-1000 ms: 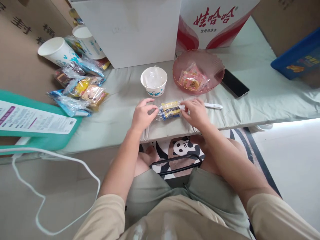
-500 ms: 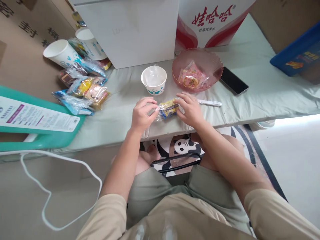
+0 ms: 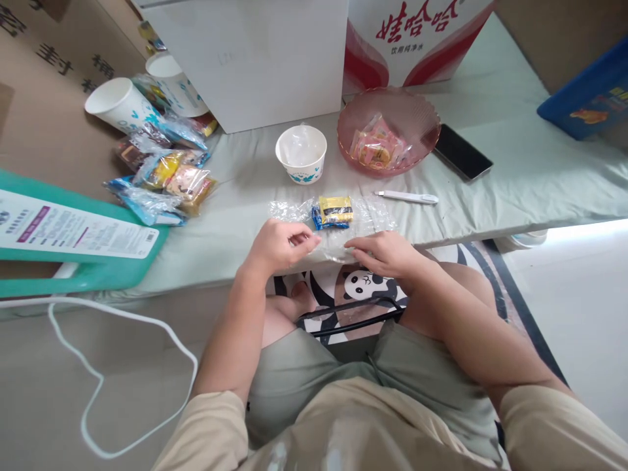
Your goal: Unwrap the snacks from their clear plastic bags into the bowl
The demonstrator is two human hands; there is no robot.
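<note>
A sheet of clear plastic film (image 3: 366, 219) lies spread on the cloth-covered surface. On its middle rest a yellow snack packet (image 3: 336, 209) and a blue snack packet (image 3: 321, 221), the blue one partly under the yellow. My left hand (image 3: 282, 247) is at the film's near left, thumb and fingertips brought together on its edge. With thumb and fingers closed, my right hand (image 3: 385, 253) grips the near right edge. Beyond the film stands a white paper bowl (image 3: 301, 157) with clear plastic inside. A white utility knife (image 3: 407, 197) lies to the right.
A pink bowl (image 3: 415, 127) holds several pink packets, with a black phone (image 3: 464, 152) beside it. Wrapped snack bundles (image 3: 167, 173) and paper cups (image 3: 118, 104) are at left, near a green container (image 3: 127, 261). A white box (image 3: 275, 65) stands behind.
Both hands have left the film's sides beside the packets and moved nearer to me, onto its near edge. The film now lies flatter, and the packets show fully.
</note>
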